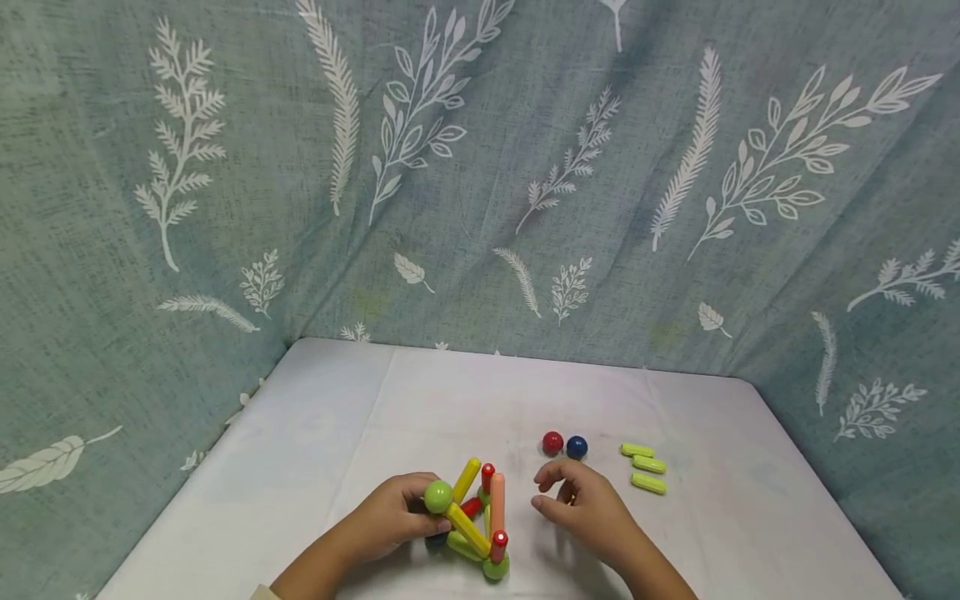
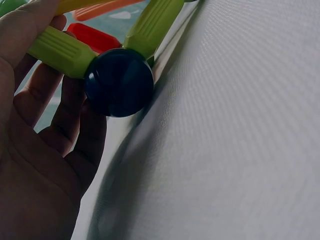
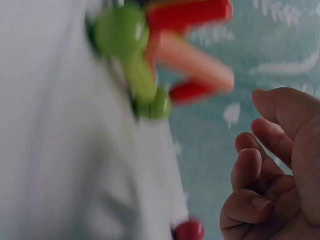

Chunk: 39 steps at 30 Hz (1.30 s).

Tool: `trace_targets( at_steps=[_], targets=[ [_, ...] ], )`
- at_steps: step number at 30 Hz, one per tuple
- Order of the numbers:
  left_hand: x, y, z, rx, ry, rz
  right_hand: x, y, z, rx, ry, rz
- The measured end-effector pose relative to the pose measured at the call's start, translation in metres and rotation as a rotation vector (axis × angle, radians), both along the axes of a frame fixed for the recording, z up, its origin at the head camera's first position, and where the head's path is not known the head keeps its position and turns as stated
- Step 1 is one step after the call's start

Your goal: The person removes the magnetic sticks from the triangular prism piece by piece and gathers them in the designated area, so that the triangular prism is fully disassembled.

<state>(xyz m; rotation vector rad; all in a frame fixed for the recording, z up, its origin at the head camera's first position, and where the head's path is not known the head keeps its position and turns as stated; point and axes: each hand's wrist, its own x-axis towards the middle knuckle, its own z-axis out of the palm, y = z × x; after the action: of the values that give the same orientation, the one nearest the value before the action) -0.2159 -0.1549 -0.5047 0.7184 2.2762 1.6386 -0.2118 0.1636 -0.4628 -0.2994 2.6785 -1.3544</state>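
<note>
- In the lower middle of the head view, the left hand (image 1: 393, 518) is gripping a frame of rods and balls (image 1: 468, 531), its thumb and fingers bending around the near side.
- Right of it, the right hand (image 1: 592, 512) is holding nothing visible; its fingers are curving loosely, with a gap showing between thumb and forefinger.
- In the left wrist view's upper left, the fingers are reaching behind a green rod (image 2: 65, 52), which is joining a round, glossy dark blue ball (image 2: 119, 82).
- Long grooves are running along the green rod, and its smooth surface is looking like plastic.
- Yellow, red and orange rods are slanting and standing between shiny green balls, forming an angular open shape.
- The frame is sitting between the two hands, touching the left and lying apart from the right.
- Beyond the right hand, a red ball (image 1: 552, 442) and a blue ball (image 1: 577, 447) are lying near three short yellow-green rods (image 1: 648, 465) on white cloth (image 1: 450, 392).
</note>
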Motion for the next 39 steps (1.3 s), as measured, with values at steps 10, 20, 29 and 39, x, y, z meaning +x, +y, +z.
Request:
trace_targets(
  at_steps=[10, 20, 29, 39],
  targets=[
    [0.000, 0.000, -0.002, 0.045, 0.002, -0.022, 0.009, -0.058, 0.035, -0.076, 0.063, 0.164],
    [-0.001, -0.004, -0.003, 0.079, 0.032, -0.024, 0.008, -0.101, 0.042, 0.065, 0.110, 0.309],
    [0.000, -0.002, -0.002, 0.106, -0.006, -0.046, 0.011, -0.103, 0.036, 0.044, 0.103, 0.308],
    [0.001, -0.003, -0.005, 0.109, -0.005, -0.005, 0.011, -0.103, 0.028, 0.003, 0.173, 0.293]
  ],
)
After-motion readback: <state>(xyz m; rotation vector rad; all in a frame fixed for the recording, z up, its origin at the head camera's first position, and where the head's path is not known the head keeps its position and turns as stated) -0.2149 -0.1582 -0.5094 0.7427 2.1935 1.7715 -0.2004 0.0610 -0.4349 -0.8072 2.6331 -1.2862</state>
